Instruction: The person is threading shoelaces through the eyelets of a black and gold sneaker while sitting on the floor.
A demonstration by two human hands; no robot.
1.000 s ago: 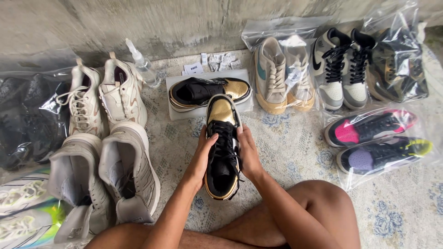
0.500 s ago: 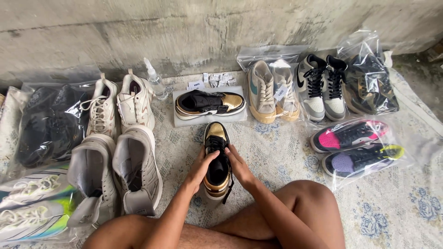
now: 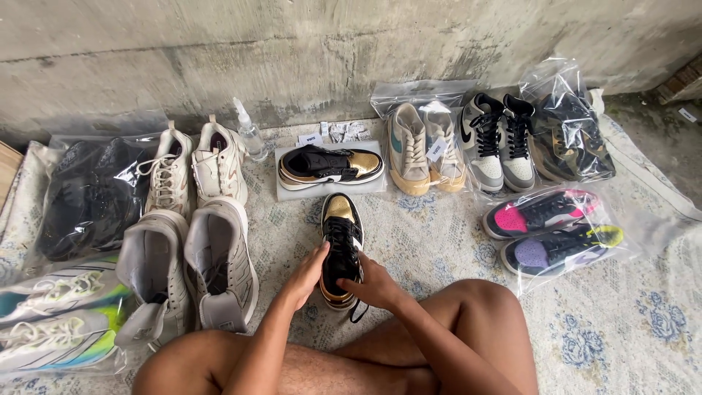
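Head view: we sit with a black-and-gold sneaker [image 3: 341, 249] on the patterned rug [image 3: 453, 241], just before its boxed mate [image 3: 330, 165].
Grip: left hand [image 3: 307, 272] and right hand [image 3: 373, 284] clasp its heel.
Risk: we judge the loose lace [image 3: 357, 313] could snag underneath.

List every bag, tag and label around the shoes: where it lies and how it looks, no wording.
Clear bag, back centre-right: holds tan sneakers.
White hang tag: on those sneakers.
Clear bag, far right: dark shoes.
Clear bag, right: pink-toed and purple-toed shoes.
Clear bag, left: black shoes.
Clear bag, lower left: white-green shoes.
White paper labels: by the wall.
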